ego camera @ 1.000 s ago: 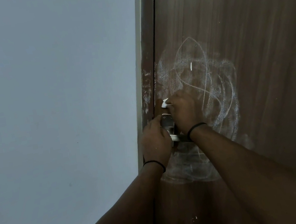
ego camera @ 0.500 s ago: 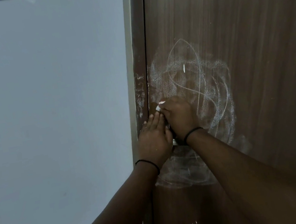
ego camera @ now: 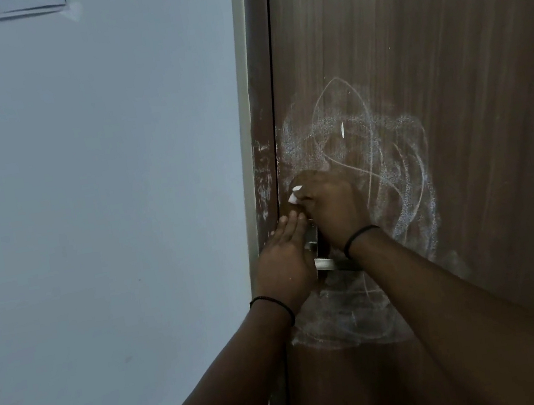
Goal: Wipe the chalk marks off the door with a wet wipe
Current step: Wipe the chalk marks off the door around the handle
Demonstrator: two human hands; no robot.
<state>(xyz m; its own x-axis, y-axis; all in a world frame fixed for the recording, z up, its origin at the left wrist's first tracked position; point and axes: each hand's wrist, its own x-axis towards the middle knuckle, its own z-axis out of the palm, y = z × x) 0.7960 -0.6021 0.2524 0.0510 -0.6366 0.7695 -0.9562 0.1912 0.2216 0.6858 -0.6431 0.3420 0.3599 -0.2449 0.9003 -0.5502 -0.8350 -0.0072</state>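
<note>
A brown wooden door [ego camera: 442, 37] fills the right side and carries white chalk marks [ego camera: 392, 166], loops and smears around the handle. My right hand [ego camera: 332, 208] is pressed to the door just above the handle, closed on a small white wet wipe [ego camera: 294, 195] that pokes out at its upper left. My left hand [ego camera: 285, 262] lies flat with fingers extended against the door's left edge, partly covering the metal handle [ego camera: 325, 263].
A brown door frame [ego camera: 265, 167] with white scuffs runs down left of the door. A plain pale wall [ego camera: 101, 192] fills the left half, with a wall plate [ego camera: 1, 8] at the top edge.
My left hand has gone from curled near the handle to flat with fingers extended upward. My right hand with the wipe stays just above the handle. The camera view shifted slightly.
</note>
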